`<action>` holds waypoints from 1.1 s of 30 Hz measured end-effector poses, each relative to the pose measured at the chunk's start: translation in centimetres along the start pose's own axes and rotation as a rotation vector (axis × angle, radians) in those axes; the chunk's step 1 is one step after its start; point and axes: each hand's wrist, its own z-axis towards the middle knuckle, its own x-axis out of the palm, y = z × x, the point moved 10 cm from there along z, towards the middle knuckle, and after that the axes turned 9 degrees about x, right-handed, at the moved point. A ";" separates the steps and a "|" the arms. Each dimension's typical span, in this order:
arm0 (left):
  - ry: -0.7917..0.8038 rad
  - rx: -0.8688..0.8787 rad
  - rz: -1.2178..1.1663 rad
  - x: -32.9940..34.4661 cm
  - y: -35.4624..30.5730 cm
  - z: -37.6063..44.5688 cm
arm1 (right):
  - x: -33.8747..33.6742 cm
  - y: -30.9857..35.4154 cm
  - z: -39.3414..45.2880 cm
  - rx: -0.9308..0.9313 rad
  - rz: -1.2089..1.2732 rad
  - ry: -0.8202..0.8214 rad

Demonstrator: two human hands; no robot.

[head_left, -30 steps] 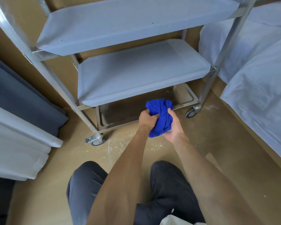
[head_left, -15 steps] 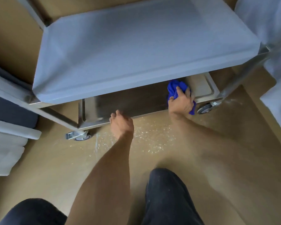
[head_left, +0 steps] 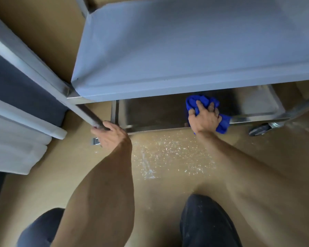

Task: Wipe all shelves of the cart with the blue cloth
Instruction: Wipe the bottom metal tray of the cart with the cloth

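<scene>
Left hand (head_left: 111,135) now up gripping cart leg (head_left: 89,114); right hand (head_left: 204,119) clutches blue cloth (head_left: 202,102) on bottom shelf (head_left: 155,113). Next, likely sweep leftward.

A tan, smooth floor (head_left: 168,193) fills the near part of the scene, with a patch of white specks and scratches (head_left: 168,154) scattered across its middle. At the left stands a dark grey fabric panel (head_left: 21,90), and nearer, below it, lies white folded padding (head_left: 12,148).
</scene>
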 end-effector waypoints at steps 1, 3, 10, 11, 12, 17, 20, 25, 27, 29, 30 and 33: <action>0.028 0.017 0.023 -0.2 -0.1 0.4 | 1.6 2.9 -2.1 -0.064 0.004 0.020; 0.126 0.058 0.064 -0.2 0.4 1.6 | 4.8 8.8 -6.6 -0.174 0.030 0.051; 0.371 0.177 0.224 0.6 1.1 4.5 | 13.2 23.6 -17.3 -0.527 -0.060 0.211; 0.374 0.171 0.245 0.4 1.2 4.6 | 13.0 23.5 -17.2 -0.527 -0.048 0.210; 0.372 0.153 0.253 0.3 1.3 4.5 | 12.6 22.8 -16.9 -0.522 -0.031 0.193; 0.318 0.048 0.217 0.5 1.0 3.4 | 7.8 14.1 -11.1 -0.312 -0.018 0.030; 0.297 0.058 0.230 0.3 0.7 3.1 | 3.0 4.4 -4.8 -0.054 -0.024 -0.087; 0.355 0.226 0.153 0.7 -0.2 2.3 | -3.1 -5.5 0.8 0.185 0.066 -0.240; 0.397 0.275 0.163 0.9 -0.6 2.0 | -2.3 -3.8 0.1 0.133 0.051 -0.237; 0.433 0.284 0.190 0.9 -0.5 2.2 | -0.1 0.3 -1.4 0.033 0.011 -0.184; 0.454 0.285 0.203 0.7 -0.5 2.3 | 1.2 2.9 -2.6 -0.033 0.006 -0.155; 0.516 0.298 0.248 0.9 -0.4 2.4 | 5.8 12.2 -8.6 -0.302 0.063 -0.103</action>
